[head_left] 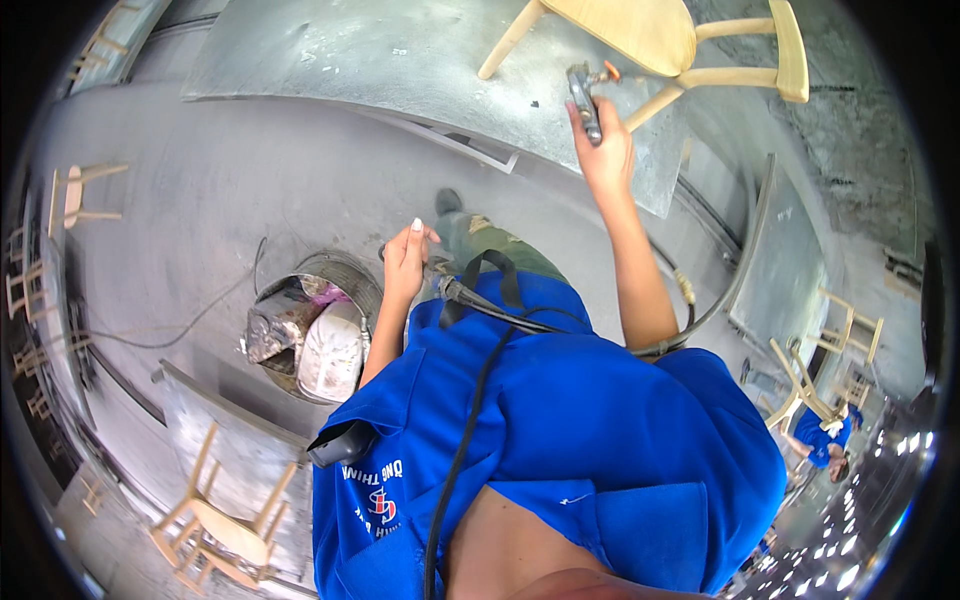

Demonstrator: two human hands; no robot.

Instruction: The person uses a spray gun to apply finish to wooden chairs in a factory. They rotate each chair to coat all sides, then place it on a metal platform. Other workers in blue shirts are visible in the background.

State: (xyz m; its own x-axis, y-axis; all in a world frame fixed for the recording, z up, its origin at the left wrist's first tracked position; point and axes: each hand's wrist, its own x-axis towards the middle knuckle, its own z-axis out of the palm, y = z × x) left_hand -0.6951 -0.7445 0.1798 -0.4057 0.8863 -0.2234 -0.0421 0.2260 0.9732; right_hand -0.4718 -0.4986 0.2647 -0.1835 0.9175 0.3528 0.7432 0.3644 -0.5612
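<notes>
My right hand (608, 150) is raised over the far table, wrapped around a grey metal spray gun (580, 95) with an orange-red part at its side. Just beyond the gun, a pale wooden chair (640, 35) lies tipped on the grey tabletop (330, 50), its legs pointing different ways. Low in front of my waist, my left hand (405, 262) has its fingers curled. A small dark piece shows at its edge, but what it grips is hidden. Close to this hand, dark hoses (490, 308) cross my blue shirt.
A round bin (365, 275) holding stained containers stands on the floor to my left. Wooden chairs stand around: one at lower left (225, 525), others at right (800, 385). A thin hose (190, 325) trails over the floor. Another person in blue (825, 435) is at far right.
</notes>
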